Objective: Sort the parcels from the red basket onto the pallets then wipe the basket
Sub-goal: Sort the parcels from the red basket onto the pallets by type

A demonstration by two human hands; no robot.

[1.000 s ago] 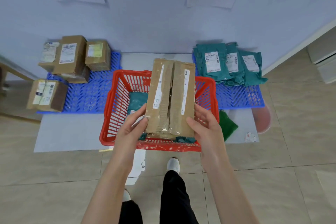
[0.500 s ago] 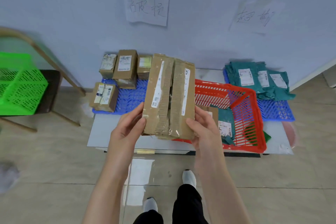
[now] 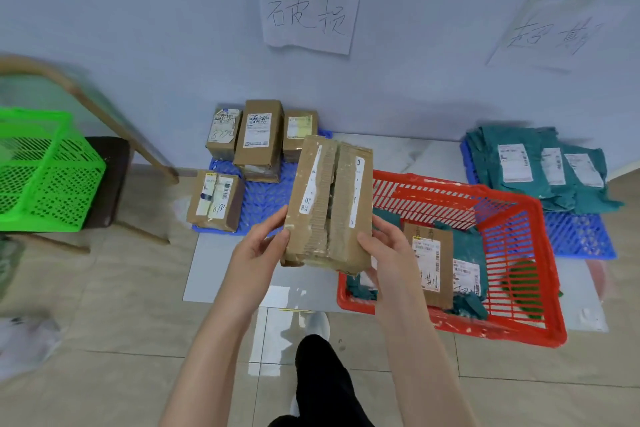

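Observation:
A torn brown cardboard parcel (image 3: 329, 201) is held upright in front of me, above the floor slab. My left hand (image 3: 258, 250) grips its lower left edge and my right hand (image 3: 386, 250) grips its lower right edge. To the right sits the red basket (image 3: 519, 253), holding a brown parcel (image 3: 429, 267) and teal bags (image 3: 467, 253). Behind the held parcel lies the left blue pallet (image 3: 263, 198) with several brown boxes (image 3: 258, 139). The right blue pallet (image 3: 581, 236) carries teal bags (image 3: 540, 166).
A green basket (image 3: 41, 170) rests on a dark stool (image 3: 110, 180) at the left. Paper signs (image 3: 308, 15) hang on the wall above each pallet. A pale slab (image 3: 221, 263) lies under the pallets. My legs and shoes (image 3: 318, 326) stand on the tiled floor.
My view and the held parcel have swung left, away from the red basket and towards the left pallet with the brown boxes. Both hands kept their grip.

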